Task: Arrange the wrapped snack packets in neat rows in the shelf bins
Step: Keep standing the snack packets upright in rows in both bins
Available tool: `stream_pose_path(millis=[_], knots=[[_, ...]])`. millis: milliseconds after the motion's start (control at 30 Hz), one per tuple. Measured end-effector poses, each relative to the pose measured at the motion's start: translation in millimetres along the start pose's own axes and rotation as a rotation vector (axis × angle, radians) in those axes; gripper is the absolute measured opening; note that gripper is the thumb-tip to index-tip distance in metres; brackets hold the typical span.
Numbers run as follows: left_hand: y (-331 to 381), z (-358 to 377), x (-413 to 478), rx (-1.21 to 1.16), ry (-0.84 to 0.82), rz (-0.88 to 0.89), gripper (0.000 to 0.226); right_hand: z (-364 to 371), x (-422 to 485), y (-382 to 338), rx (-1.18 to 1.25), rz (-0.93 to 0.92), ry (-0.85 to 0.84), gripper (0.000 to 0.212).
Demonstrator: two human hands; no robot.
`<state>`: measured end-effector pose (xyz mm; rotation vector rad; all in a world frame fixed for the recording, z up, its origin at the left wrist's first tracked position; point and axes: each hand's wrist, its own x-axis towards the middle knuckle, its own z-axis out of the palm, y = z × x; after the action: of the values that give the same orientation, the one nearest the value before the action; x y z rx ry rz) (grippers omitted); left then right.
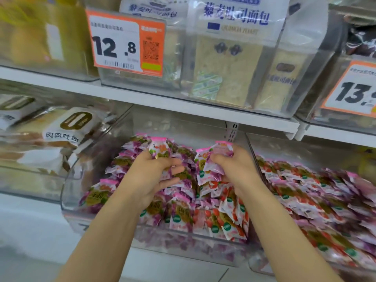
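Two bare forearms reach from the lower edge into a clear plastic shelf bin (183,248), whose front wall is nearest the viewer. Inside it, purple-printed snack packets (156,210) fill the left part and red-printed snack packets (230,218) the right part, mostly standing on edge in loose, uneven rows. Above the purple group, the left hand (160,176) pinches one upright packet (159,149) at its upper end, its lower fingers lying straighter along the stack. The right hand (234,169) curls round a small bunch of packets (209,161) at the head of the red group. The packets look light, soft and crinkly, with slick film wrappers likely to slide over one another, so holding them by the flat faces or sealed ends, several pressed together, seems the surest way to square a row. A neighbouring bin (254,151) to the right holds more packets. Further back stand bagged bread loaves (61,131) at left and, on the upper shelf (162,100), quinoa toast bags (234,58) behind a price tag (126,43).
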<state>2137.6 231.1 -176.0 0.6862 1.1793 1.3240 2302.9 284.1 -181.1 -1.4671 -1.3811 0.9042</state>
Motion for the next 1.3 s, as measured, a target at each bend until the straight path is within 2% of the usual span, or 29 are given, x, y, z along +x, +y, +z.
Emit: stream_pose_path(millis=[67,233,400,533,667,767,833,900,1000,1067,1133,1200,1267,1300], knots=[[-5,6,1,0.034,-0.04,-0.01,0.063,-1,-3,-1,0.023,-0.032,0.026,0.02],[-13,25,-2,0.036,-0.102,-0.034,0.043,-3,-14,-9,0.19,-0.003,-0.092,0.022],[-9,26,-5,-0.012,-0.105,-0.006,0.006,-8,-12,-16,0.34,0.092,-0.231,0.025],[0,15,-4,-0.068,0.024,0.016,0.006,-10,-4,-18,0.396,0.178,-0.195,0.028],[10,-9,2,-0.068,0.165,0.073,0.024,1,-1,-18,0.303,0.198,-0.186,0.016],[13,-19,0,-0.071,0.185,0.068,0.006,24,2,-22,0.299,0.249,-0.191,0.02],[13,-23,-3,-0.057,0.197,0.083,0.008,41,5,-25,0.277,0.252,-0.199,0.02],[14,-27,-5,-0.056,0.208,0.099,0.013,56,6,-25,0.092,0.162,-0.199,0.018],[15,-32,-6,-0.044,0.207,0.117,0.016,64,4,-21,-0.488,-0.092,-0.188,0.022],[16,-37,-5,-0.016,0.205,0.121,0.013,61,7,-17,-0.569,-0.134,-0.208,0.026],[17,-41,-2,0.028,0.219,0.124,0.004,54,10,-15,-0.503,-0.114,-0.259,0.025],[17,-44,1,0.059,0.247,0.118,0.002,47,18,-17,-0.275,-0.004,-0.273,0.004],[17,-44,5,0.086,0.278,0.103,0.002,43,33,-12,-0.109,0.114,-0.19,0.034],[17,-43,6,0.099,0.286,0.096,0.006,42,41,-10,-0.071,0.15,-0.145,0.04]])
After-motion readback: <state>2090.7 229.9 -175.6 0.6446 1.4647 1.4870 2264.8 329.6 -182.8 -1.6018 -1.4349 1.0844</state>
